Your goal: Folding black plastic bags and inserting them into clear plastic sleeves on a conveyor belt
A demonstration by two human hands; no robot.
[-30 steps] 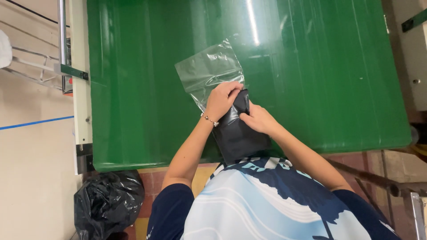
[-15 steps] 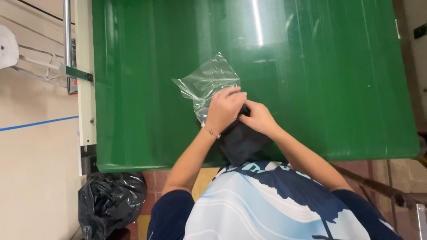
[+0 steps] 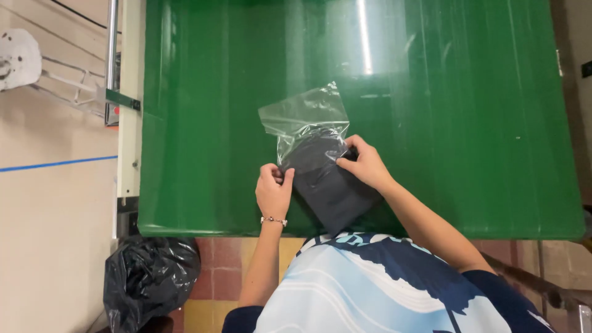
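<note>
A clear plastic bag lies on the green table, its mouth toward me. A folded dark garment sits partly inside the bag, its near end sticking out over the table. My left hand pinches the bag's left edge beside the garment. My right hand grips the bag's right edge at the garment's far side. Both hands hold the bag opening around the cloth.
A black rubbish bag sits on the floor below the table's near left corner. A white metal frame runs along the table's left side. A blue line crosses the beige floor at left.
My hands have spread apart, the left moving to the bag's left edge. The dark garment now lies further inside the bag, and the bag lies flatter on the table.
</note>
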